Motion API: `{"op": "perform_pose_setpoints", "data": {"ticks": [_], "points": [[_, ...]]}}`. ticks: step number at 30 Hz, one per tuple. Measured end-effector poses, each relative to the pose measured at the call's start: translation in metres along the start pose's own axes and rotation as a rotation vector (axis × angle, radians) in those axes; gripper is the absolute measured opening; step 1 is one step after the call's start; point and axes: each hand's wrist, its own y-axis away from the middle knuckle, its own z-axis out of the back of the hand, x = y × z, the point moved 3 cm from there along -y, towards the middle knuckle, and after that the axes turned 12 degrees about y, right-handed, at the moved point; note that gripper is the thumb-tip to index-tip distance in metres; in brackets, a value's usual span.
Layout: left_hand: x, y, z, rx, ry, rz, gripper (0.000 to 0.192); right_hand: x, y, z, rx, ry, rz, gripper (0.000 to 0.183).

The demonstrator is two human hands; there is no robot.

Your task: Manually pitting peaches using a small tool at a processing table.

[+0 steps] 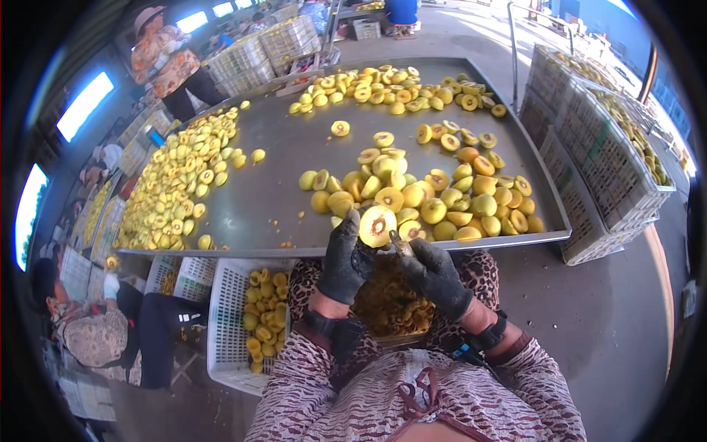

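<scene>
My left hand (348, 257), in a dark glove, holds a halved yellow peach (378, 226) with its cut face and reddish-brown centre towards me. In my gloved right hand (433, 271) is a small tool (399, 241) with a metal tip, close to the right edge of that half; its exact kind cannot be told. Both hands are at the near edge of a metal table (276, 154). Just beyond them lies a heap of whole-looking and halved yellow peaches (433, 210). Below my hands, between my knees, a container holds brownish-orange scraps (397, 309).
A white plastic crate (226, 326) with hollowed halves stands at my left. Many halves (177, 177) cover the table's left end, more (381, 88) its far side. Stacked crates (607, 154) stand at right. One person (94, 337) sits at left; another (165, 61) stands beyond.
</scene>
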Motion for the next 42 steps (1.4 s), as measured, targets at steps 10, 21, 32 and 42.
{"op": "perform_pose_setpoints", "data": {"ticks": [10, 21, 32, 42], "points": [[-0.002, 0.040, -0.007, 0.026, -0.543, -0.593, 0.048, 0.000, -0.003, -0.030, -0.181, 0.395, 0.223, 0.019], [0.022, 0.025, 0.006, -0.275, -0.003, -0.303, 0.046, -0.015, -0.006, -0.039, -0.143, 0.375, 0.269, 0.020], [0.046, 0.011, 0.049, -0.334, -0.625, -0.559, 0.046, -0.033, 0.002, -0.041, -0.252, 0.404, 0.490, 0.036], [0.014, 0.030, 0.019, -0.350, -0.781, -0.668, 0.025, -0.005, 0.014, -0.050, 0.163, -0.343, 0.019, 0.015]]}}
